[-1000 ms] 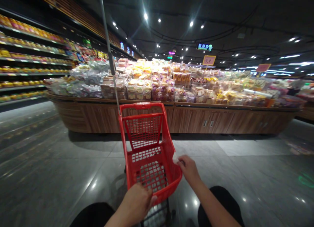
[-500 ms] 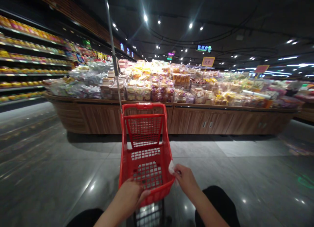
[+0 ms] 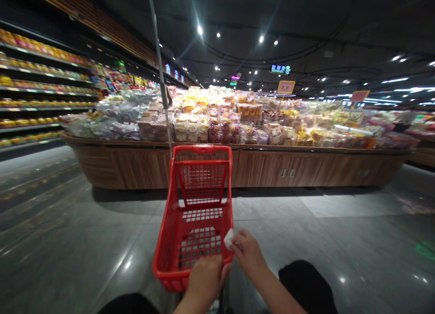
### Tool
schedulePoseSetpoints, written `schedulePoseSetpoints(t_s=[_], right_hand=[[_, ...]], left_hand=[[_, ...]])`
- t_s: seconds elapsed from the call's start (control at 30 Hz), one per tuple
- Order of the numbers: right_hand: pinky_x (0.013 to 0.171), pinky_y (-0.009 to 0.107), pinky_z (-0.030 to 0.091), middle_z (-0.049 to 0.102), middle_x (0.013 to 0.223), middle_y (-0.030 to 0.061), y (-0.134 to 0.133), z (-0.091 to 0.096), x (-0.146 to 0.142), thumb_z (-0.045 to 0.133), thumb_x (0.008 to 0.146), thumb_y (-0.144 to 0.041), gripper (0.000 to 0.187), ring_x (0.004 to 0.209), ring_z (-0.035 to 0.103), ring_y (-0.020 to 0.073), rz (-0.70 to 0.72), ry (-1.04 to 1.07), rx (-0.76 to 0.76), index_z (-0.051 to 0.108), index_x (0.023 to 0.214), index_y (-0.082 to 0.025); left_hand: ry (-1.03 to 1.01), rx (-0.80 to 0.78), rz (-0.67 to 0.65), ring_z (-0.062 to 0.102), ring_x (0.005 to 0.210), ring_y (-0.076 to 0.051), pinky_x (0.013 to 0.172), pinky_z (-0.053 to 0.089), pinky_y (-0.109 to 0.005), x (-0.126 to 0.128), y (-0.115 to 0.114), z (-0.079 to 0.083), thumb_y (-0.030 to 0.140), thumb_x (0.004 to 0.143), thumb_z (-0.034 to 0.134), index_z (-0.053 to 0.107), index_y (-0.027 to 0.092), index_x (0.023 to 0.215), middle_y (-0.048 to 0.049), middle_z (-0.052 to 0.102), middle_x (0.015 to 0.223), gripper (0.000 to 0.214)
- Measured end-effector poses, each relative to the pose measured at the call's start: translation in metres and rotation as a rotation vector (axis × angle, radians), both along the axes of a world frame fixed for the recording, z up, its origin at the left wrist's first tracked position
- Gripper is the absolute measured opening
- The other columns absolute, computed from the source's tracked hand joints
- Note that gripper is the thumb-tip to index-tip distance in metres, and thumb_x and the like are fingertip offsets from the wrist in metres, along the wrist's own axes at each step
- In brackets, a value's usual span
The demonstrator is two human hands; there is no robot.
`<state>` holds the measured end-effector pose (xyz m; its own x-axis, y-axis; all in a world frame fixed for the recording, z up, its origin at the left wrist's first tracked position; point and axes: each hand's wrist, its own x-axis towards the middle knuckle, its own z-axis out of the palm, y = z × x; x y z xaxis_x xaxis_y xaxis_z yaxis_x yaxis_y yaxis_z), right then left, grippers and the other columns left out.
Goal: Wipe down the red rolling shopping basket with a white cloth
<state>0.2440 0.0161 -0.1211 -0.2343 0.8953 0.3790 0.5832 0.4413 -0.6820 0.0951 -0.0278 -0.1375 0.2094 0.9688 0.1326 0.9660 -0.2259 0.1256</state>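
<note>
A red plastic shopping cart with a grid floor stands in front of me, its inside bare. My left hand is closed over the near rim by the right corner, thumb on the outer side. My right hand pinches a crumpled white tissue between thumb and fingers. The tissue lies against the cart's right side rim, just beyond my left hand. A tall metal pole rises at the far left corner of the cart.
Behind the cart runs a long wood-panelled display counter, heaped with bagged baked goods. Stocked shelves line the left side. Grey tiled floor surrounds the cart, and my dark-clothed knees show at the bottom.
My left hand has moved right along the near rim to the corner. The cart's near end has swung left. My right hand and the tissue have shifted slightly left and down.
</note>
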Motion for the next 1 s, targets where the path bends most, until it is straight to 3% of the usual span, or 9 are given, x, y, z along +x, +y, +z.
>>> schedulePoseSetpoints(t_s=[0.2,0.43,0.5,0.73,0.8,1.0], right_hand=[[0.076,0.026,0.042,0.055,0.085,0.0035,0.031,0.008,-0.013,0.050,0.080,-0.009,0.016,0.081,0.056,0.0164,-0.070,0.029,0.064,0.062,0.079,-0.019],[0.072,0.023,0.043,0.054,0.087,0.0020,-0.007,0.000,-0.013,0.052,0.081,-0.009,0.019,0.080,0.055,0.0137,0.147,-0.010,0.053,0.066,0.082,-0.022],[0.072,0.023,0.043,0.055,0.087,0.0017,-0.006,0.001,-0.013,0.053,0.081,-0.009,0.018,0.080,0.055,0.0136,0.179,-0.014,0.058,0.066,0.081,-0.022],[0.075,0.026,0.043,0.054,0.086,0.0027,0.038,0.007,-0.021,0.050,0.083,-0.011,0.017,0.080,0.055,0.0149,0.005,0.057,0.111,0.064,0.083,-0.020],[0.075,0.026,0.043,0.054,0.087,0.0027,0.028,0.005,-0.023,0.050,0.083,-0.011,0.016,0.080,0.055,0.0150,0.014,0.049,0.099,0.063,0.083,-0.020],[0.074,0.023,0.043,0.054,0.088,0.0013,-0.021,-0.001,-0.022,0.052,0.082,-0.011,0.016,0.083,0.055,0.0133,0.217,0.020,0.030,0.063,0.080,-0.022]], left_hand=[[0.011,0.071,-0.004,0.064,0.075,-0.022,0.067,0.044,-0.032,-0.009,-0.003,-0.005,0.041,0.090,0.031,0.061,0.020,0.081,-0.0062,0.069,0.078,0.038],[-0.007,0.102,-0.031,0.062,0.071,-0.022,0.063,0.043,-0.032,-0.026,-0.011,-0.008,0.043,0.088,0.034,0.061,0.022,0.074,-0.0050,0.068,0.073,0.037],[-0.013,0.123,-0.029,0.062,0.069,-0.021,0.063,0.042,-0.030,-0.030,-0.014,-0.008,0.046,0.087,0.036,0.060,0.021,0.072,-0.0047,0.067,0.070,0.038],[0.005,0.179,-0.049,0.060,0.065,-0.019,0.061,0.040,-0.029,-0.038,-0.016,-0.009,0.047,0.088,0.035,0.060,0.021,0.066,-0.0047,0.066,0.065,0.042],[0.009,0.189,-0.057,0.060,0.065,-0.019,0.060,0.039,-0.029,-0.041,-0.016,-0.010,0.047,0.087,0.036,0.060,0.021,0.066,-0.0047,0.065,0.065,0.041],[-0.015,0.186,-0.092,0.059,0.065,-0.018,0.062,0.039,-0.030,-0.052,-0.018,-0.012,0.047,0.087,0.038,0.060,0.022,0.069,-0.0042,0.066,0.067,0.038]])
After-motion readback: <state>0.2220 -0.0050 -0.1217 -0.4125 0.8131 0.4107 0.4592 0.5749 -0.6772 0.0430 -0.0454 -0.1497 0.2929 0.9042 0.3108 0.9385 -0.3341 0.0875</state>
